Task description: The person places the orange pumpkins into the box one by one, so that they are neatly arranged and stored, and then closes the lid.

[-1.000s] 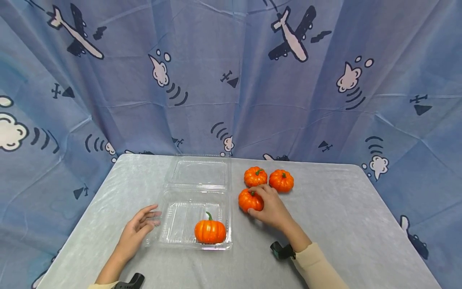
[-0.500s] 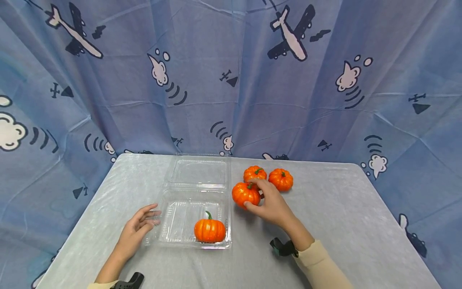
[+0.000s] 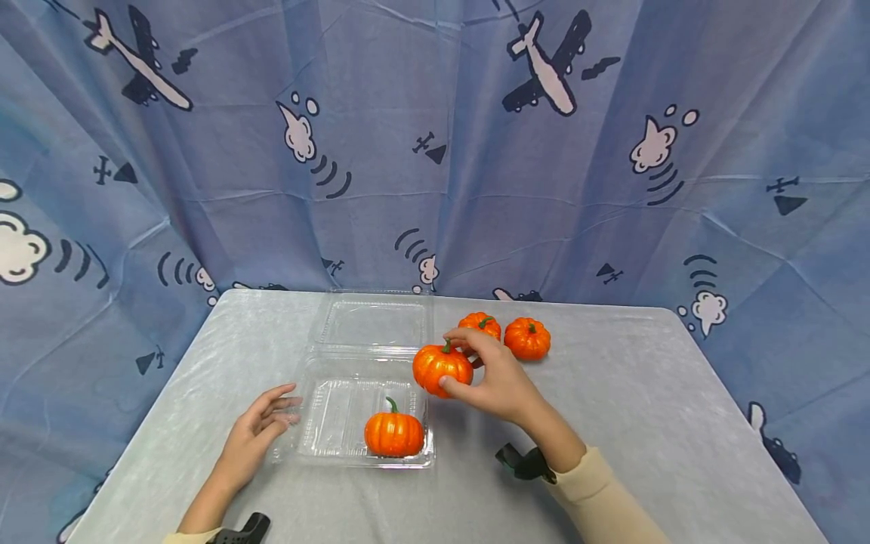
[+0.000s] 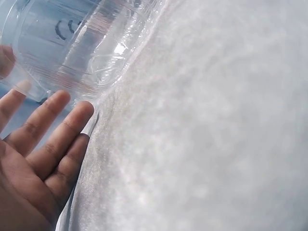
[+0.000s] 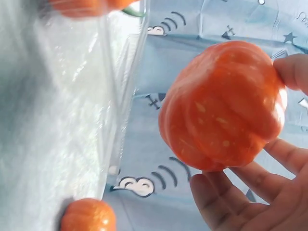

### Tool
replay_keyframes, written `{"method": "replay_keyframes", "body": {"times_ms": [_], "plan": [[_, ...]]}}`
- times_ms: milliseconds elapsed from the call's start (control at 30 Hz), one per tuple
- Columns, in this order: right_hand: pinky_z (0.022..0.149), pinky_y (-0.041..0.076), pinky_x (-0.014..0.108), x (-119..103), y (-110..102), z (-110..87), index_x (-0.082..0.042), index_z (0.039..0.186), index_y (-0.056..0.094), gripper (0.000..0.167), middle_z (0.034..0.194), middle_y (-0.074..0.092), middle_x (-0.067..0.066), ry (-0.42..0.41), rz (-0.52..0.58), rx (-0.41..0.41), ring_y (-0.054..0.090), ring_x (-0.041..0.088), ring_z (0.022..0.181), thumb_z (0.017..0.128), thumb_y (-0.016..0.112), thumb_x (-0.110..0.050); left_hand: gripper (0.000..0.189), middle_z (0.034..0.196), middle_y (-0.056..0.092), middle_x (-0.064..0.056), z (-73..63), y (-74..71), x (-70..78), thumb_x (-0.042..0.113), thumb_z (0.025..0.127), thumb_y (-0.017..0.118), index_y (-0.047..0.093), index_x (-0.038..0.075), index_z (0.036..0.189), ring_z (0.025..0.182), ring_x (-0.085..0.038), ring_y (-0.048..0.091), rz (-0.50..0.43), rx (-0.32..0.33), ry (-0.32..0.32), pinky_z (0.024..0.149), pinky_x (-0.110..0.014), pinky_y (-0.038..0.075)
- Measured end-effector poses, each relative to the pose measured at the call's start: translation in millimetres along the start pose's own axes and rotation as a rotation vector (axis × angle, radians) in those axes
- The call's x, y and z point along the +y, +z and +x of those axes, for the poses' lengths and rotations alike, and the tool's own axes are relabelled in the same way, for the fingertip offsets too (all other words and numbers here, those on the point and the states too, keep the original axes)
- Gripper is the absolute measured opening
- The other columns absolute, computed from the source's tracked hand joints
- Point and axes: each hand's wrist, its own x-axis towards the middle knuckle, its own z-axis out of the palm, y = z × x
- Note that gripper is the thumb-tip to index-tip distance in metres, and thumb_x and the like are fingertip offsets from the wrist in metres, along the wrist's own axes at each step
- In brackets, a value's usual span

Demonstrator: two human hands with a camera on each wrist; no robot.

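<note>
From the head camera, I see the right hand pinching an orange pumpkin between thumb and fingers, stem up, around the right rim of the clear container. Pale tabletop stretches from that hand's right to the slanting table edge. Just beyond the hand sit a third pumpkin and a fourth pumpkin, short of the back edge; a second pumpkin fills the container's near right corner. The left hand has its fingers loosely apart beside the left rim.

On the left wrist camera, those fingertips reach the plastic wall, though contact is hard to tell.

On the right wrist camera, a gap shows between the gripped pumpkin and a plastic edge.
</note>
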Motion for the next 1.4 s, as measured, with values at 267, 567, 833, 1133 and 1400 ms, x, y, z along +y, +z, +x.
{"method": "replay_keyframes", "body": {"times_ms": [267, 567, 833, 1133, 1400], "plan": [[0.074, 0.056, 0.028, -20.4, 7.7, 6.3, -0.010, 0.119, 0.059, 0.048, 0.108, 0.066, 0.004, -0.032, 0.059, -0.019, 0.061, 0.014, 0.089, 0.076, 0.078, -0.020, 0.045, 0.124, 0.061, -0.022, -0.2, 0.2, -0.7, 0.002, 0.097, 0.049, 0.044, 0.007, 0.142, 0.097, -0.011, 0.068, -0.007, 0.003, 0.009, 0.082, -0.022, 0.054], [0.078, 0.055, 0.026, -47.1, 23.8, 17.1, -0.012, 0.121, 0.059, 0.046, 0.105, 0.066, 0.001, -0.019, 0.095, -0.085, 0.061, 0.014, 0.088, 0.080, 0.075, -0.023, 0.046, 0.124, 0.062, -0.022, -0.5, 0.7, 1.3, 0.000, 0.096, 0.050, 0.044, 0.005, 0.141, 0.096, -0.012, 0.068, -0.007, 0.009, 0.009, 0.082, -0.021, 0.054], [0.076, 0.054, 0.023, -62.9, 44.0, 22.2, -0.015, 0.122, 0.059, 0.046, 0.103, 0.066, -0.002, -0.007, 0.105, -0.111, 0.060, 0.011, 0.085, 0.080, 0.074, -0.027, 0.047, 0.123, 0.062, -0.023, -0.5, 0.5, 0.6, -0.002, 0.095, 0.050, 0.044, 0.005, 0.141, 0.096, -0.012, 0.068, -0.019, 0.007, 0.007, 0.082, -0.021, 0.054], [0.077, 0.055, 0.025, -76.8, 69.3, 24.3, -0.017, 0.121, 0.059, 0.047, 0.103, 0.068, -0.003, 0.037, 0.103, -0.168, 0.062, 0.012, 0.083, 0.080, 0.073, -0.034, 0.046, 0.122, 0.062, -0.024, -1.1, -0.1, 2.3, -0.003, 0.094, 0.050, 0.045, 0.003, 0.140, 0.095, -0.014, 0.069, -0.032, 0.008, 0.011, 0.081, -0.020, 0.054], [0.073, 0.053, 0.020, -82.3, 88.2, 24.4, -0.016, 0.123, 0.060, 0.048, 0.102, 0.069, -0.001, 0.043, 0.089, -0.191, 0.062, 0.007, 0.080, 0.081, 0.072, -0.035, 0.045, 0.123, 0.061, -0.026, -0.6, 0.3, 2.7, -0.001, 0.096, 0.049, 0.044, 0.004, 0.141, 0.096, -0.015, 0.069, -0.040, -0.002, -0.001, 0.080, -0.026, 0.056]]}}
